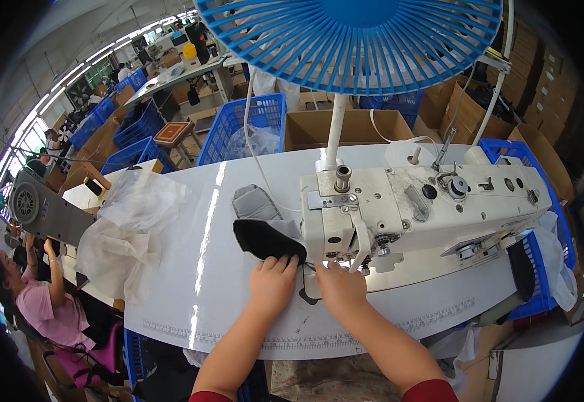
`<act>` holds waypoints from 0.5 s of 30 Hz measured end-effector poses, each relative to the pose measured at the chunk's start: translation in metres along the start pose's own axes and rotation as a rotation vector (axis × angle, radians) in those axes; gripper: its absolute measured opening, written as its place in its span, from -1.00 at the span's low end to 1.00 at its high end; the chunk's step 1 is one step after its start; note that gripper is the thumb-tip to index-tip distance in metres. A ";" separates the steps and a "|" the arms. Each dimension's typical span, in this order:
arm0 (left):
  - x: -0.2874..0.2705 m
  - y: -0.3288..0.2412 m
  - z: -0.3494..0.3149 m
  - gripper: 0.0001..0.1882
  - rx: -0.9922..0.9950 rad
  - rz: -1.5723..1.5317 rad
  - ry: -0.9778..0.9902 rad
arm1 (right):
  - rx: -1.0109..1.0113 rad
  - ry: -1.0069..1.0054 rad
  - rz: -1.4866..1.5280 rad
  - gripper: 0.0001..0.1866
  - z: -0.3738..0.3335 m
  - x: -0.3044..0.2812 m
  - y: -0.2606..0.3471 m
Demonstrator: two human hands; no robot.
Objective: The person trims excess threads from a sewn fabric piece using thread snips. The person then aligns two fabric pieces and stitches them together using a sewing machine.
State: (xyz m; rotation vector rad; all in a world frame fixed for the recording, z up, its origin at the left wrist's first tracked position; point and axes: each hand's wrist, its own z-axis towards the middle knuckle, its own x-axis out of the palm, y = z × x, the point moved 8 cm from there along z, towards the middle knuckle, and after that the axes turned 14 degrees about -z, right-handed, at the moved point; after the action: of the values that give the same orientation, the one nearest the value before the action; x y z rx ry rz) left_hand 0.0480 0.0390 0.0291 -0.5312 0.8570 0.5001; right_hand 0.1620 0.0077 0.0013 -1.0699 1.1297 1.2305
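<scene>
We press our left hand (272,283) and right hand (337,287), fingers flat and together, on the black fabric piece (265,240), apparently steadying it beside the sewing machine (413,208) needle.

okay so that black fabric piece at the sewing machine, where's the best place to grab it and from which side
Probably its free left end: the black fabric piece lies flat and sticks out left of the sewing machine, while its right end sits under the machine head by the left hand. Come from the left, a pinch grip on that edge.
</scene>
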 end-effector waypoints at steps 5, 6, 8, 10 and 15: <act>-0.019 0.021 -0.010 -0.69 -0.186 0.029 0.080 | -0.024 0.041 -0.004 -0.74 -0.020 -0.027 -0.002; -0.031 0.032 -0.017 -0.68 -0.268 -0.029 0.093 | -0.010 0.027 0.094 -0.70 -0.032 -0.039 -0.007; -0.066 0.048 -0.032 -0.68 -0.430 -0.157 0.050 | -0.003 0.010 0.202 -0.66 -0.051 -0.058 -0.015; -0.106 0.070 -0.069 -0.66 -0.629 -0.549 -0.257 | -0.081 -0.015 0.496 -0.55 -0.067 -0.071 -0.013; -0.128 0.082 -0.134 -0.47 -0.798 -1.663 -0.657 | -0.066 0.020 0.816 -0.55 -0.082 -0.074 -0.010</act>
State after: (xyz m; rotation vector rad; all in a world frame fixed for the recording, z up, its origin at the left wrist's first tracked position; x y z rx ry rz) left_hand -0.1488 -0.0063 0.0402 -1.4596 -0.6017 -0.5782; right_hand 0.1675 -0.0838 0.0639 -0.6648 1.6252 1.8915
